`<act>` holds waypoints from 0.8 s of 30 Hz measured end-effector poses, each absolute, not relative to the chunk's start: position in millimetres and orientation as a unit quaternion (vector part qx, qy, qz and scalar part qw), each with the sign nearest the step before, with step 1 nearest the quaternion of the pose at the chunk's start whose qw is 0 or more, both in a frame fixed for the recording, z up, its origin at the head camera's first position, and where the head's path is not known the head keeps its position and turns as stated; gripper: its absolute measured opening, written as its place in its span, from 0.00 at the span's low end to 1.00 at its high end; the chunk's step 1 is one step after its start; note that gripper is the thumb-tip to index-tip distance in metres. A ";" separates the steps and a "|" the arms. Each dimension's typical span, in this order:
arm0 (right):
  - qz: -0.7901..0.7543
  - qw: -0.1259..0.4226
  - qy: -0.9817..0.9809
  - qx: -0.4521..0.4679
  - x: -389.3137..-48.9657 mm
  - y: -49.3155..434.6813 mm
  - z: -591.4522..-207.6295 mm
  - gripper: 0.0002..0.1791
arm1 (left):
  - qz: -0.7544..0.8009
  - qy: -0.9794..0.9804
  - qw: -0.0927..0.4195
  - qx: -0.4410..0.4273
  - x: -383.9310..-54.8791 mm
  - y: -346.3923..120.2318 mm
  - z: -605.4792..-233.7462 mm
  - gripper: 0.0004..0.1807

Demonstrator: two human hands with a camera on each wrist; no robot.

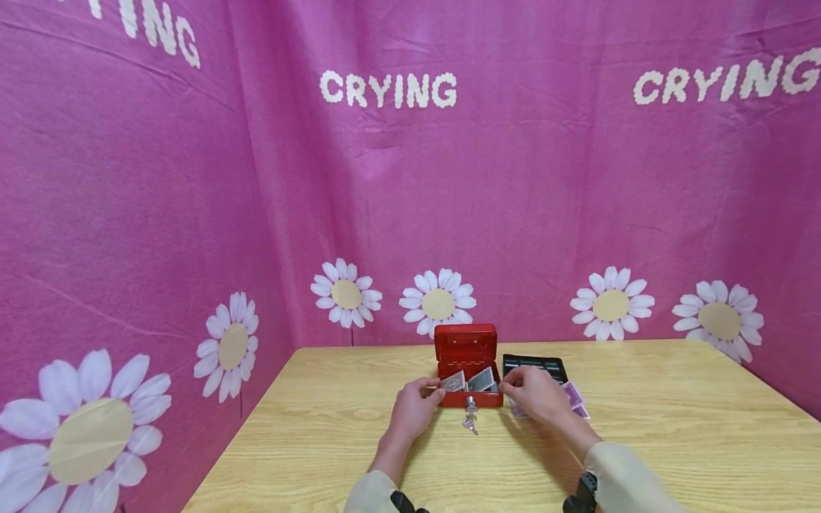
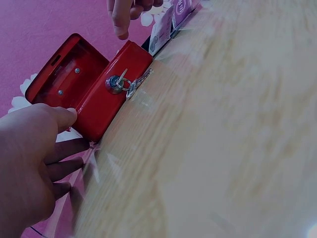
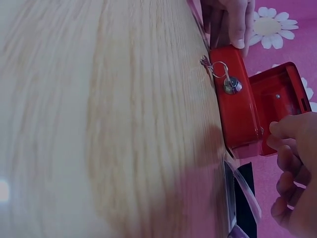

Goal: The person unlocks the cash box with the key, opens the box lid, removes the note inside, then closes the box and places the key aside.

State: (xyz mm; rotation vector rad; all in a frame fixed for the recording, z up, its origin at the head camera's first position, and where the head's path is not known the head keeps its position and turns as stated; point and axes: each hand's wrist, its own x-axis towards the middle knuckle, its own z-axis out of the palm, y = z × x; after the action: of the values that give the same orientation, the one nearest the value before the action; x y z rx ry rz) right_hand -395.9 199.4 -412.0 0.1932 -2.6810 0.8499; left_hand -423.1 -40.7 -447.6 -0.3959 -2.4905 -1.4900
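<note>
A small red cash box point(image 1: 471, 399) stands on the table with its lid raised. Keys point(image 1: 470, 425) on a ring hang from its front lock. Inside lean a pale printed slip point(image 1: 453, 382) and a grey-green one point(image 1: 481, 380). At the box's left end my left hand point(image 1: 413, 410) rests its thumb on the rim, fingers lightly bent against the side. Over the right rim, my right hand point(image 1: 537, 393) has thumb and index finger close together. In the right wrist view, my right hand point(image 3: 299, 163) has its other fingers curled; whether anything thin is between the fingertips is unclear.
Behind my right hand lies a flat black item point(image 1: 535, 364) with rows of slots. Purple printed slips point(image 1: 576, 399) lie beside it on the wooden table point(image 1: 308, 427). Pink curtains point(image 1: 449, 199) with daisies stand behind and to the left.
</note>
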 end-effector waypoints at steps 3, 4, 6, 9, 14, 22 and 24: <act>0.307 0.157 -0.936 0.064 -397.0 196.8 -412.9 0.06 | -0.505 -0.846 0.104 -0.133 -422.1 -40.2 -446.2 0.17; 0.309 0.159 -0.936 0.064 -397.4 195.9 -413.2 0.06 | -0.506 -0.846 0.103 -0.131 -421.6 -39.9 -445.5 0.17; 0.310 0.162 -0.935 0.062 -398.2 194.2 -413.7 0.05 | -0.506 -0.847 0.103 -0.127 -420.7 -39.0 -444.7 0.16; 0.307 0.167 -0.935 0.058 -400.0 192.6 -415.3 0.05 | -0.504 -0.848 0.105 -0.125 -420.1 -38.4 -444.3 0.16; 0.304 0.168 -0.936 0.051 -402.5 191.4 -417.6 0.06 | -0.505 -0.848 0.102 -0.123 -420.6 -38.4 -444.5 0.16; 0.302 0.164 -0.938 0.053 -405.2 188.7 -419.7 0.07 | -0.509 -0.846 0.100 -0.121 -420.4 -39.1 -444.7 0.16; 0.296 0.166 -0.939 0.054 -406.0 188.0 -419.9 0.07 | -0.510 -0.846 0.099 -0.121 -420.2 -39.3 -444.8 0.16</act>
State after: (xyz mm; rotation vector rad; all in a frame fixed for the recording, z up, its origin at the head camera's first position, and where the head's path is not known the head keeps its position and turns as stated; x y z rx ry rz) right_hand -406.0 188.0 -419.9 0.1539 -2.6743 0.8417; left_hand -420.2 -39.3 -444.8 -0.3584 -2.5018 -1.5076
